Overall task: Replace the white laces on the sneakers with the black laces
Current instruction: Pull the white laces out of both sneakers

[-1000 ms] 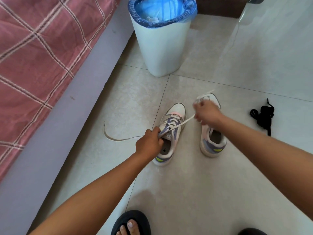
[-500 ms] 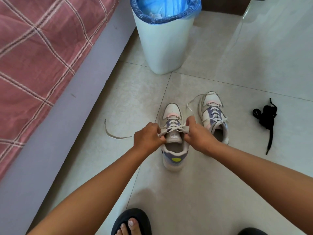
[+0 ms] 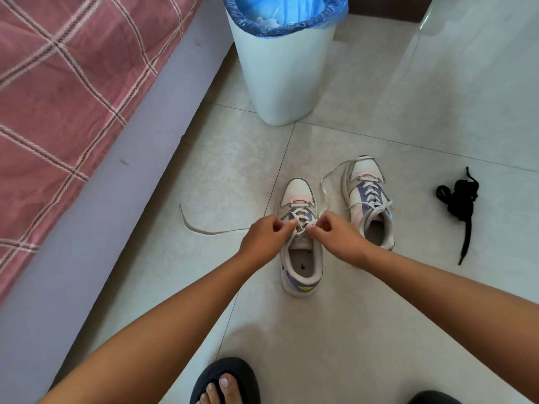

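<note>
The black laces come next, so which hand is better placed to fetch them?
Right. The tangled black laces lie on the tiles beyond the right hand; the left hand would have to cross both sneakers.

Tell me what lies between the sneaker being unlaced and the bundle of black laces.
In the head view, the second sneaker, still laced in white, stands between the sneaker being unlaced and the black laces; beyond it, only bare floor tile.

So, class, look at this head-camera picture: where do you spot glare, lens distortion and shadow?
Head view: glare brightens the glossy floor tiles at upper right. Wide-angle distortion bends the bed edge and flares the bin outward. Soft shadows fall under the arms and beside the near sneaker. Both hands, left and right, and the black laces look sharp.
</note>
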Demonstrator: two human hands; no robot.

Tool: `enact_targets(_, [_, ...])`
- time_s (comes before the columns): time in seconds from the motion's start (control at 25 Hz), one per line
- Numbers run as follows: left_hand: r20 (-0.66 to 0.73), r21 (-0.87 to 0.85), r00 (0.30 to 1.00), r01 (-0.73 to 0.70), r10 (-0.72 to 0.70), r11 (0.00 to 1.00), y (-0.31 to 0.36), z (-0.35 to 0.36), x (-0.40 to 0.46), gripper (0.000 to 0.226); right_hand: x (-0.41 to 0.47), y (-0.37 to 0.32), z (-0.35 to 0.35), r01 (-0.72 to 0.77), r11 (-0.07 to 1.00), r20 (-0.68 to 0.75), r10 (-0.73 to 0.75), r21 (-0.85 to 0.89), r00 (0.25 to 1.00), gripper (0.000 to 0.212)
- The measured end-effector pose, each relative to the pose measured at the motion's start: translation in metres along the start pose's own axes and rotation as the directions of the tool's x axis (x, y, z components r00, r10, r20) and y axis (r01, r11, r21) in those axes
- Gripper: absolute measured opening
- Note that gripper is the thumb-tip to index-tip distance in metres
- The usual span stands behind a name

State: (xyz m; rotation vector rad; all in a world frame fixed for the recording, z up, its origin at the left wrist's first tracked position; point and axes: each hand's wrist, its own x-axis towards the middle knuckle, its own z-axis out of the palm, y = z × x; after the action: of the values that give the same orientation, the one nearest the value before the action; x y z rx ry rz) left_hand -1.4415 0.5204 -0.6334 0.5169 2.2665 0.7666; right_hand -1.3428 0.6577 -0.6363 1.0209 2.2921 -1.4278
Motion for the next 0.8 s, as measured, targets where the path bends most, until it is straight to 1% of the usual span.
enact_targets(0.08, [0.03,-0.037,0.999,0.032,-0.031,0.999,0.007,-0.002,0.009,0.024,0.004,-0.004,0.0,-0.055,0.992,-0.009,0.057,0.114,0.998,0.024])
enact_targets(0.2, [0.1,-0.038,0.994,0.044,-0.04,0.998,0.016,-0.005,0.019,0.024,0.009,-0.011,-0.003,-0.092,0.979,0.037,0.087,0.182,0.996,0.018])
enact_targets(0.32, [0.134,-0.017,0.988,0.075,-0.072,0.997,0.018,-0.006,0.021,0.026,0.01,-0.014,-0.007,-0.103,0.975,0.111,0.083,0.194,0.99,0.022])
enact_targets(0.4, [0.157,0.017,0.986,0.062,-0.064,0.998,0.017,-0.005,0.021,0.027,0.011,-0.015,-0.007,-0.1,0.985,0.171,0.075,0.141,0.982,0.027])
enact_targets(0.48, [0.156,0.09,0.988,-0.003,-0.011,0.996,0.018,-0.005,0.02,0.029,0.013,-0.017,-0.009,-0.079,0.994,0.198,0.061,0.082,0.978,0.031])
enact_targets(0.52, [0.158,0.158,0.987,-0.065,0.04,0.985,0.019,-0.007,0.02,0.026,0.014,-0.017,-0.011,-0.06,0.996,0.204,0.047,0.059,0.978,0.031])
enact_targets(0.56, [0.162,0.273,0.982,-0.141,0.099,0.952,0.019,-0.008,0.019,0.022,0.014,-0.016,-0.015,-0.032,0.999,0.198,0.032,-0.007,0.98,0.029])
enact_targets(0.6, [0.157,0.452,0.973,-0.222,0.168,0.864,0.018,-0.011,0.018,0.017,0.014,-0.016,-0.017,0.022,0.987,0.172,0.005,-0.157,0.985,0.023])
enact_targets(0.64, [0.144,0.64,0.956,-0.287,0.255,0.713,0.016,-0.011,0.018,0.016,0.016,-0.014,-0.018,0.102,0.923,0.116,-0.064,-0.37,0.991,0.013])
enact_targets(0.68, [0.165,0.768,0.928,-0.333,0.333,0.546,0.013,-0.01,0.018,0.019,0.015,-0.012,-0.015,0.164,0.827,0.053,-0.161,-0.538,0.986,0.008])
enact_targets(0.72, [0.186,0.825,0.901,-0.36,0.393,0.436,0.01,-0.009,0.017,0.023,0.015,-0.007,-0.01,0.208,0.718,0.018,-0.263,-0.665,0.965,0.016])
enact_targets(0.76, [0.175,0.844,0.901,-0.345,0.398,0.411,0.008,-0.005,0.017,0.024,0.013,-0.004,-0.004,0.245,0.64,0.016,-0.342,-0.728,0.94,0.019])
enact_targets(0.8, [0.101,0.806,0.938,-0.273,0.332,0.525,0.009,-0.003,0.016,0.024,0.013,-0.003,0.0,0.223,0.683,-0.029,-0.337,-0.695,0.941,0.019])
